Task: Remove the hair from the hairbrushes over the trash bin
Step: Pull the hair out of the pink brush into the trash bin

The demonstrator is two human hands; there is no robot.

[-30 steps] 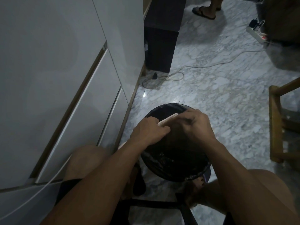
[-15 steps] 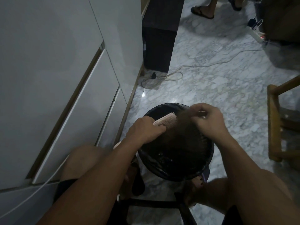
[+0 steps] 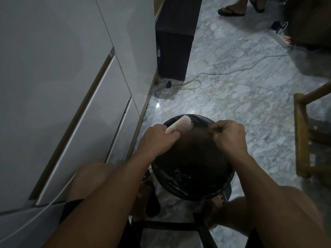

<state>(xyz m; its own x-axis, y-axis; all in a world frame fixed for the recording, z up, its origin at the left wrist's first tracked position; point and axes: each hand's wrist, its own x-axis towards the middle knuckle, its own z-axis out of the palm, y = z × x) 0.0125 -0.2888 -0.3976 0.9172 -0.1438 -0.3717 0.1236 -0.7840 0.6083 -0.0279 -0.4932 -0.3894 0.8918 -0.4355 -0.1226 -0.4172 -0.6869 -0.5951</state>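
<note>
Your left hand is clamped on the hairbrush, held over the trash bin near its 11 o'clock rim. Your right hand, at 1 o'clock, is pinched shut on a tuft of hair. You're mid-pull; next, let it drop in

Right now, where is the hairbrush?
Centre of the head view: the hairbrush is in the left hand, over the far-left rim of the black trash bin.

Home interior, marble floor, white cabinet fronts, wooden chair, power strip
</note>
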